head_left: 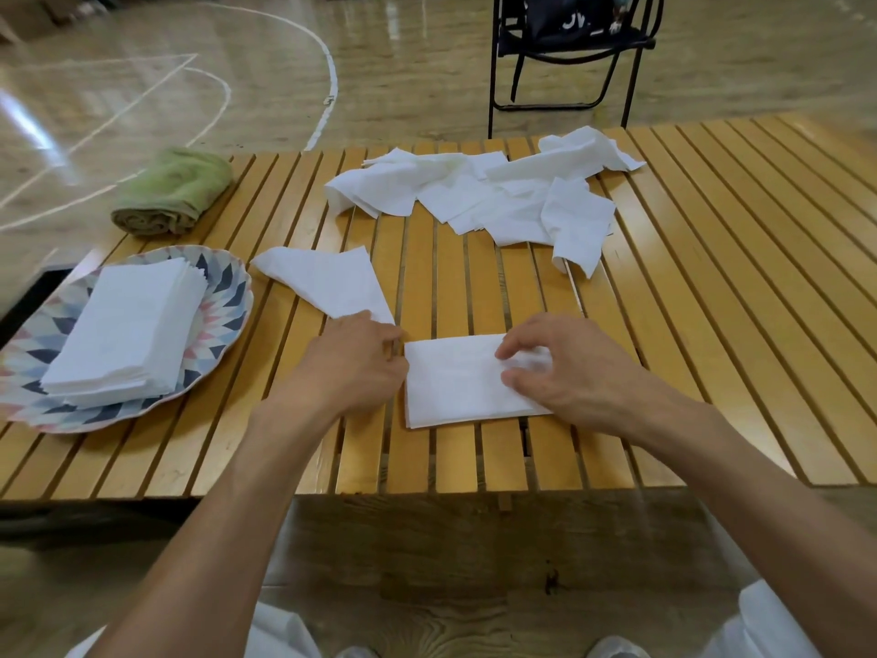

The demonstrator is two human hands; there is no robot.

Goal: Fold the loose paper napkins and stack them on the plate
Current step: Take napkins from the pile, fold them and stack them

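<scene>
On the slatted table, just in front of me, I am working a folded napkin that is lying flat between my hands. It is looking very light, soft and easy to tear or blow askew, so I am judging it best taken by its edges and corners with a gentle pinch, and pressed flat before lifting. My left hand is sitting at the napkin's left edge with its fingers curled toward the paper; I cannot tell whether they are actually nipping it. My right hand is curling its fingertips around the right end, pinching the white sheet there. The napkin is showing as a plain white rectangle, faintly creased. A stack of folded napkins is already resting on the patterned plate to my left, one half-folded piece is lying near it, and a loose pile is waiting farther back
</scene>
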